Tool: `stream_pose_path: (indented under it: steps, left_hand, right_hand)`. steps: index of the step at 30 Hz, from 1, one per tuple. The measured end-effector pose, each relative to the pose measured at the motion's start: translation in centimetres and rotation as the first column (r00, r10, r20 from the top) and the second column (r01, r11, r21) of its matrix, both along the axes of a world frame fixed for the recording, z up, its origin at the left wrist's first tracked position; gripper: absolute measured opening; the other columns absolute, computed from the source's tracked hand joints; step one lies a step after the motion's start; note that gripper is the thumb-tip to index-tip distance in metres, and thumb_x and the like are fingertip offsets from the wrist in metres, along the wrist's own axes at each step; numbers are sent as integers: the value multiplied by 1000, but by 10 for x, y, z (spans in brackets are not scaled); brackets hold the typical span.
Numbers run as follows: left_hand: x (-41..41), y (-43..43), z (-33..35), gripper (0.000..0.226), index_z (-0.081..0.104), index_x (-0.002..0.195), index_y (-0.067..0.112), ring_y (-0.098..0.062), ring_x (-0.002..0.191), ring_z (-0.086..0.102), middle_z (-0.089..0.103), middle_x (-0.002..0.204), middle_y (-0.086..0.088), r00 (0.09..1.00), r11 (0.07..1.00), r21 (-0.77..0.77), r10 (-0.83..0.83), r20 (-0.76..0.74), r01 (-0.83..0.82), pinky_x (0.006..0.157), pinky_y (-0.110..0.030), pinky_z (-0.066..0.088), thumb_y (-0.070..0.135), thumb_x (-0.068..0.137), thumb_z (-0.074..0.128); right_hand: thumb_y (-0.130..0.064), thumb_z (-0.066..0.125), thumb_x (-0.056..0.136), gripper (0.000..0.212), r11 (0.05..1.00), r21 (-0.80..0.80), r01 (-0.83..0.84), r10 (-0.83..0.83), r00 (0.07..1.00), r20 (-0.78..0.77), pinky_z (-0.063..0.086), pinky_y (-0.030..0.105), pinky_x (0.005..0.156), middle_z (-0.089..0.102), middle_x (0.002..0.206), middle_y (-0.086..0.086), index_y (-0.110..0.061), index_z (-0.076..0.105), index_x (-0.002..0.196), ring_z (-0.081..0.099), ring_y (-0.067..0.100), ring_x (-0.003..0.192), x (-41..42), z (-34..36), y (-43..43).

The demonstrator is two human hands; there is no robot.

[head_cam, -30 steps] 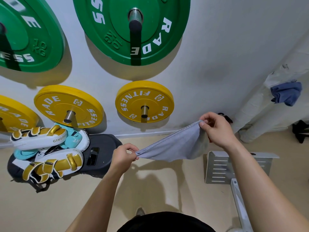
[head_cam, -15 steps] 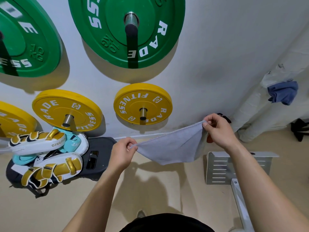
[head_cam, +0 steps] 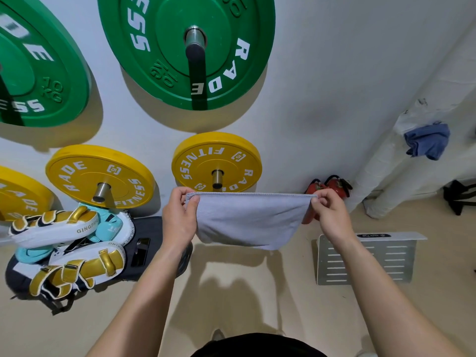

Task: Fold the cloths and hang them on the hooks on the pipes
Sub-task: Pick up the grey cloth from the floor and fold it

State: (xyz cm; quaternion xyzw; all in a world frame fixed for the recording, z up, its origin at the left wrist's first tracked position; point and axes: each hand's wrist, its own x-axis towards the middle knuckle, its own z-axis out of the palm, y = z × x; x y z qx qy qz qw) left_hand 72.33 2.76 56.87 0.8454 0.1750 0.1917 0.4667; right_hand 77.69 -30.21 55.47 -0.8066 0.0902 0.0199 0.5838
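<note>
A light grey cloth (head_cam: 247,220) hangs in the air in front of me, its top edge stretched level between both hands. My left hand (head_cam: 177,217) pinches the top left corner and my right hand (head_cam: 328,215) pinches the top right corner. The cloth's lower edge droops free above the floor. A blue cloth (head_cam: 427,141) hangs bunched on the white wrapped pipes (head_cam: 386,173) at the right; the hook under it is hidden.
Green (head_cam: 185,47) and yellow weight plates (head_cam: 216,163) sit on pegs on the white wall. Gold and white boxing pads (head_cam: 67,243) lie on a black bag at the left. Two red objects (head_cam: 332,185) stand by the wall. A slotted metal bracket (head_cam: 365,256) lies on the floor at the right.
Both hands raised the cloth and pulled it taut; its top edge went from slanted to level, with the left hand lifted up to the right hand's height.
</note>
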Motion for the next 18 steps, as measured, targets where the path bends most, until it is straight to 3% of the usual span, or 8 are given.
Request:
stream_pose_path:
  steps: [2,5,10,14,16,18]
  left_hand:
    - [0,-1,1,7,58,98,21,-16,83,60,66,88,5,999,999,-19,43,10,-43,67,-25,41,19,95,63]
    - [4,-5,0,7,60,98,19,-12,83,60,67,88,6,996,994,-69,81,-29,-82,65,-16,40,24,94,65]
    - [8,-16,1,12,64,88,22,-14,73,58,64,74,7,984,976,-139,158,-85,-169,63,-29,40,34,91,66]
    - [-3,-39,-11,16,67,77,29,-16,65,61,65,64,7,980,948,-287,84,-183,-135,70,-43,59,44,79,70]
    - [-12,-59,-17,12,70,74,26,-17,62,63,69,68,0,976,927,-361,25,-217,-104,72,-46,61,36,81,74]
    - [-20,-80,-20,11,72,75,24,-15,59,61,70,69,-6,975,905,-423,-43,-218,-54,69,-41,60,23,85,75]
  right_hand:
    - [-36,56,87,9,1000,3,24,-24,998,51,44,46,67,46,69,-2,-28,56,84,47,23,69,3,9,7]
    - [-22,53,98,6,996,-57,65,-57,991,119,38,33,69,49,68,-5,-17,55,95,45,13,67,7,10,15]
    - [-21,51,98,8,975,-127,180,-168,981,101,36,32,66,54,76,-6,-14,55,98,49,10,69,1,4,29]
    - [-21,58,92,4,977,-8,215,-215,976,22,49,37,71,59,75,-4,-21,59,87,55,13,68,-22,-3,48]
    - [-19,62,90,7,980,76,185,-184,983,-19,55,43,71,61,69,-3,-22,61,84,58,16,66,-39,-8,63]
    - [-15,65,91,6,987,115,116,-115,993,-20,53,36,64,61,62,-8,-17,64,84,57,9,59,-55,-9,79]
